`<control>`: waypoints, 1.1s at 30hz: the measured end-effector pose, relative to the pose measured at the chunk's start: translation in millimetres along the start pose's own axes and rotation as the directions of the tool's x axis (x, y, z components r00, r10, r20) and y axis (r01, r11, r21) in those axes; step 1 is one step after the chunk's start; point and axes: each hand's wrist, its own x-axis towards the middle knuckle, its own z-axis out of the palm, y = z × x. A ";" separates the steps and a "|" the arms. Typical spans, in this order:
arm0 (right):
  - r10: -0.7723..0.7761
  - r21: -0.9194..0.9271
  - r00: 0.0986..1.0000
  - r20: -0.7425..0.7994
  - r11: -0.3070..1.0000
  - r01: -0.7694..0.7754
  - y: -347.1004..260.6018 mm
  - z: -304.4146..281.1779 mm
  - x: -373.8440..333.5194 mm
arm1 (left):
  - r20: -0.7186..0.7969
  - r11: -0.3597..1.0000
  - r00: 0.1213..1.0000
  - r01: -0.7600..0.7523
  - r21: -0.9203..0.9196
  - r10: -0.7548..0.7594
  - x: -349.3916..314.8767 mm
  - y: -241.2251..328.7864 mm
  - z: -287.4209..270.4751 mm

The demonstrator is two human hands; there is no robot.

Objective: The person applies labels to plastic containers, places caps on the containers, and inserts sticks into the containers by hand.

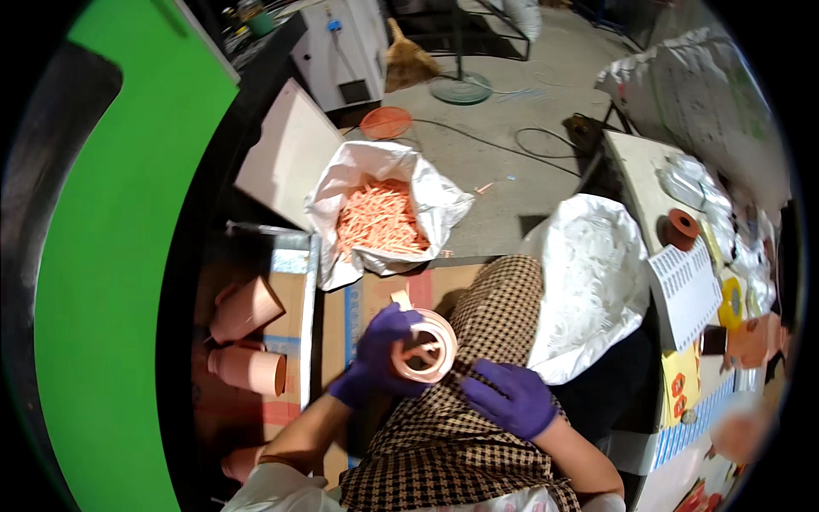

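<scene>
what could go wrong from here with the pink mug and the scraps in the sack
Only the left hand grips the pink mug, so it might slip or twist if that hold loosens; the right hand is off it. What looks like a pink strip shows in its opening and could get left inside. The open white sack is heaped with pink scraps, so a knock might spill some.

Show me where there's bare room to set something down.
Floor between the peach-strip sack and the clear-piece sack, barring a few scraps; cardboard between the peach-strip sack and the left hand. Crowded: the table at right, under papers and packets, and the box at left, holding peach containers.
</scene>
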 end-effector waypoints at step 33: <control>0.376 0.016 0.919 0.119 0.925 -0.381 42.2 24.0 26.7 | 0.149 0.918 0.931 -0.356 0.174 0.333 99.6 23.4 49.5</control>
